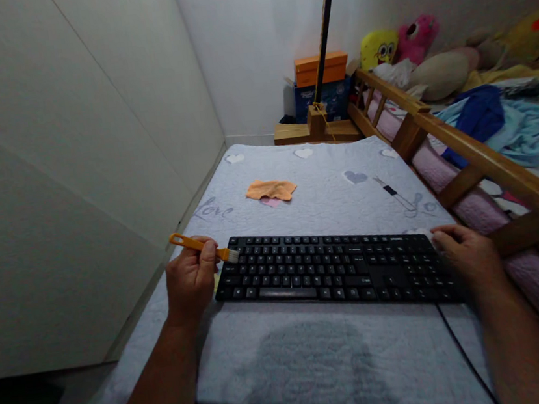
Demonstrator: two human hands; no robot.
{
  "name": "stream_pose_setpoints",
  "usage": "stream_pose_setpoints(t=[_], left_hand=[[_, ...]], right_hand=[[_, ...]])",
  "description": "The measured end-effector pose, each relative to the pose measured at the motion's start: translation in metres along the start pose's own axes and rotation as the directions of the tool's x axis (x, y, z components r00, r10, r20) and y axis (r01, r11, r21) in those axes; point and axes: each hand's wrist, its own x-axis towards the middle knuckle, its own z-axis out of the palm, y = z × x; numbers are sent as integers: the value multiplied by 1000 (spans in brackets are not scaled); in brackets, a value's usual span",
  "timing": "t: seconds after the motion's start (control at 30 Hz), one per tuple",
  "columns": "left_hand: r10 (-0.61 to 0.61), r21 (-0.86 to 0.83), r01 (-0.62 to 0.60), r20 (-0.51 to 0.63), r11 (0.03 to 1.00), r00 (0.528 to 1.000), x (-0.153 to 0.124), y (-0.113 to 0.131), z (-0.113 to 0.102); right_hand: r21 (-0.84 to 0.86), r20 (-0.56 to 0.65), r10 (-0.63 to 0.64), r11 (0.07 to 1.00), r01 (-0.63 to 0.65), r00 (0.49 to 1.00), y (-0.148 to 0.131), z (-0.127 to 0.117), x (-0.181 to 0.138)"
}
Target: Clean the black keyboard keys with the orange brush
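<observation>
A black keyboard point(302, 270) lies flat on the cloth-covered table, its space bar toward me. My left hand point(188, 281), at the keyboard's left end, is closed around a small orange brush point(186, 241). The brush's pale bristles touch or hover just over the keys at the upper left; I cannot tell which. At the other end, my right hand point(473, 259) has its fingers closed at the keyboard's right edge, with the fingertips partly hidden. A black cable point(465, 351) runs from the keyboard's near side toward me.
Beyond the keyboard lie an orange cloth point(271, 190) over a pink piece point(270, 202), and a thin wire tool with a black collar point(390, 191). A wooden bed rail point(489, 149) borders the right side. Boxes point(322, 69) stand at the back; a pale cabinet wall point(96, 151) rises left.
</observation>
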Motion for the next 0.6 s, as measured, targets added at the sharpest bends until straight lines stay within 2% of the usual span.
stream_pose_setpoints(t=[0.17,0.3,0.43,0.6], left_hand=[[57,94,-62,58,994,997,2,5,0],[68,58,-74,101,996,993,1,3,-1],[35,-7,-35,74,999,997,-1,0,0],[53,49,-53,17,997,998,-1,4,2]], right_hand=[[10,8,15,1000,-15,1000,0,-1,0],[13,25,49,999,-49,999,-4,-2,-1],[20,30,91,996,-92,995,-8,-2,-2],[35,35,85,996,-87,996,-3,-1,-1]])
